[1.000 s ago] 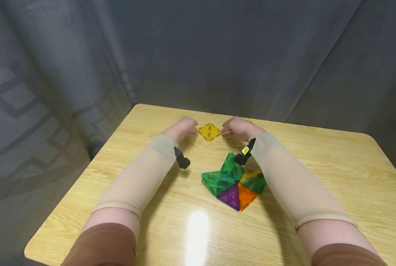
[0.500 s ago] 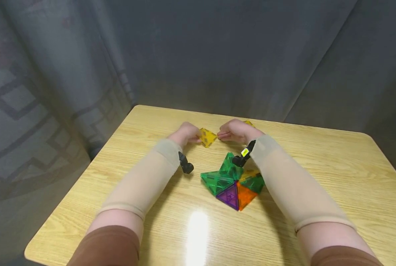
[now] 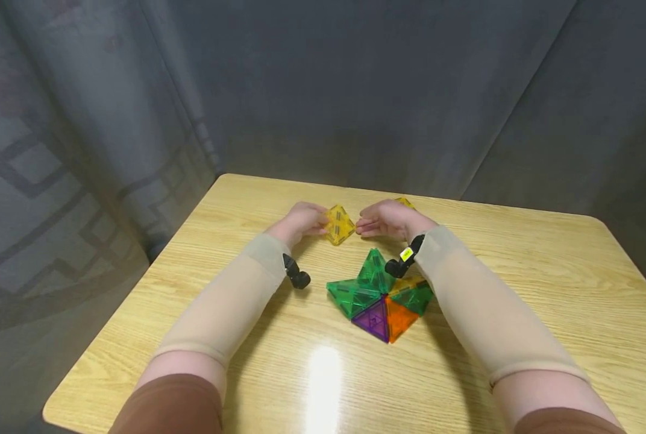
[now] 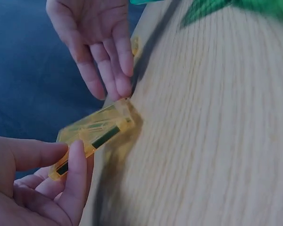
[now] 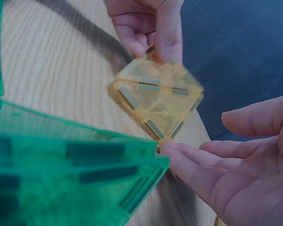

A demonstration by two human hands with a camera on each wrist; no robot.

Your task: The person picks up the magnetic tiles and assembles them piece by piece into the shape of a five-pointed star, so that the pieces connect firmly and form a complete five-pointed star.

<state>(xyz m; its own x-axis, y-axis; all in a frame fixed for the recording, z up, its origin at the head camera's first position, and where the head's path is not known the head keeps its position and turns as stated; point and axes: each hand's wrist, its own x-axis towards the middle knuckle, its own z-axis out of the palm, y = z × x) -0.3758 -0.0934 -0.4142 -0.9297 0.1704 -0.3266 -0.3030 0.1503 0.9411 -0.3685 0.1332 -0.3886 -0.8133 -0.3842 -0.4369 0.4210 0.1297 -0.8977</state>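
My left hand (image 3: 301, 221) pinches a pair of yellow translucent triangular magnetic tiles (image 3: 338, 225), joined edge to edge as a diamond. In the left wrist view, thumb and fingers grip one tip of the tile pair (image 4: 96, 132). The opposite tip points at my right hand (image 3: 389, 219). Relaxed and fairly straight, the right hand's fingers (image 5: 184, 162) touch that tip in the right wrist view, and the thumb stands apart. Another yellow tile (image 3: 406, 202) lies behind the right hand, mostly hidden.
Nearer on the wooden table (image 3: 193, 301) sits a group of magnetic tiles: green raised ones (image 3: 355, 296), a purple triangle (image 3: 374, 320), an orange one (image 3: 401, 318) and some yellow. The right forearm passes beside it. A grey curtain (image 3: 344, 108) hangs behind the table's far edge.
The yellow tile pair lay flat between both hands; my left hand has taken hold of one end and tilted it. The right hand stays close to its former place, with fingers slightly straighter.
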